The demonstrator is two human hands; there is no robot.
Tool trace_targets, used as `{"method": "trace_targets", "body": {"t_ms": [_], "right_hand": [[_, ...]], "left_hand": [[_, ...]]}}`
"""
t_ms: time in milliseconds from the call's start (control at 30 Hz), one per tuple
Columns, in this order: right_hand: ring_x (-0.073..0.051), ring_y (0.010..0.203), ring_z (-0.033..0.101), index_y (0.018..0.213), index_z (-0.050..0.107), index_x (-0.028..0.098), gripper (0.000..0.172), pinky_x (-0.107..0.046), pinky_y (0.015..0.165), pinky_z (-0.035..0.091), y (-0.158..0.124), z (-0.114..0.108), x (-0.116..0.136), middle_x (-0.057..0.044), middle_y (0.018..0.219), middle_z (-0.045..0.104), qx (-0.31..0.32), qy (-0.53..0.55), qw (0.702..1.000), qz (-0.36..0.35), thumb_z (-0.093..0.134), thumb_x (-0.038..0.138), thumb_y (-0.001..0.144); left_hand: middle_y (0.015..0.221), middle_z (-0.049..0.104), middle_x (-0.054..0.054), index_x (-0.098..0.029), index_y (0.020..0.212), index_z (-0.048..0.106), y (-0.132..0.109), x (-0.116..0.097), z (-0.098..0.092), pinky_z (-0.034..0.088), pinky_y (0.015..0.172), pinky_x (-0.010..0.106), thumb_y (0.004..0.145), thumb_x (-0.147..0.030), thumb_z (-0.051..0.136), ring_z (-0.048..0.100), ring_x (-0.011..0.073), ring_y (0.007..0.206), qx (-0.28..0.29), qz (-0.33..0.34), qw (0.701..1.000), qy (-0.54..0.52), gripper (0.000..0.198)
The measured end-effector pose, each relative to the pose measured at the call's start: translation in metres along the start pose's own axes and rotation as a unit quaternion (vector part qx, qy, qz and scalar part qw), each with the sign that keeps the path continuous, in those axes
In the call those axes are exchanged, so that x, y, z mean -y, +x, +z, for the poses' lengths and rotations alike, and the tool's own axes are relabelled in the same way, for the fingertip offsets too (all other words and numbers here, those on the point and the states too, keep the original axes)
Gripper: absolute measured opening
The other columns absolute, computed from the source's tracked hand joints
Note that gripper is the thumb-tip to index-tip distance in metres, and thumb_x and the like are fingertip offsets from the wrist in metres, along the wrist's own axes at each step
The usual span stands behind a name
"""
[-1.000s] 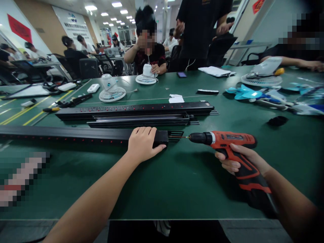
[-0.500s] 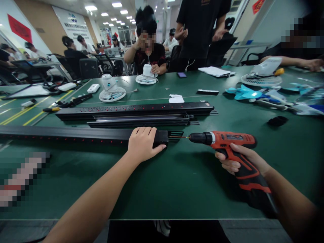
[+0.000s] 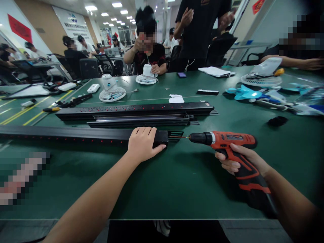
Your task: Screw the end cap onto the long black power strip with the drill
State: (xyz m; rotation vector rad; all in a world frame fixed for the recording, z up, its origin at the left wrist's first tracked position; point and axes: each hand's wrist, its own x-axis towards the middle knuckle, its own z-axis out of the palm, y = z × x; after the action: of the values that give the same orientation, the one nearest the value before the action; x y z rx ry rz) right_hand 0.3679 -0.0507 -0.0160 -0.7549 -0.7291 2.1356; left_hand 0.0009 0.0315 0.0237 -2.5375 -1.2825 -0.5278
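The left hand (image 3: 143, 143) lies palm-down on the near black power strip (image 3: 76, 134) on the worktop (image 3: 177, 189), its grip loose and unclosed. The right hand (image 3: 240, 162), grip wrapped round the orange drill (image 3: 227, 141), holds its bit level at the strip's end.

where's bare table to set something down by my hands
Bare patch: green table mat between the left hand on the long black power strip, the right hand gripping the orange cordless drill, and the near edge. Also bare beyond the drill, before the small black piece. Crowded: stacked black strips behind, blue fan blades far right.
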Motion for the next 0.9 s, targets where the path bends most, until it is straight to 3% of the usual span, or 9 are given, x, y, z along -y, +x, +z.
{"method": "trace_targets", "body": {"t_ms": [900], "right_hand": [[-0.012, 0.047, 0.042, 0.084, 0.067, 0.015, 0.035, -0.022, 0.049, 0.05, -0.0005, -0.0032, -0.0007, 0.001, 0.054, 0.047, -0.034, 0.002, 0.999, 0.008, 0.059, 0.049, 0.088]], "left_hand": [[0.108, 0.068, 0.013, -0.017, 0.118, 0.059, -0.0002, 0.0001, -0.0011, 0.041, 0.093, 0.046, 0.086, -0.064, 0.053, 0.061, 0.0311, 0.101, -0.004, 0.001, 1.0, -0.003, 0.057]]}}
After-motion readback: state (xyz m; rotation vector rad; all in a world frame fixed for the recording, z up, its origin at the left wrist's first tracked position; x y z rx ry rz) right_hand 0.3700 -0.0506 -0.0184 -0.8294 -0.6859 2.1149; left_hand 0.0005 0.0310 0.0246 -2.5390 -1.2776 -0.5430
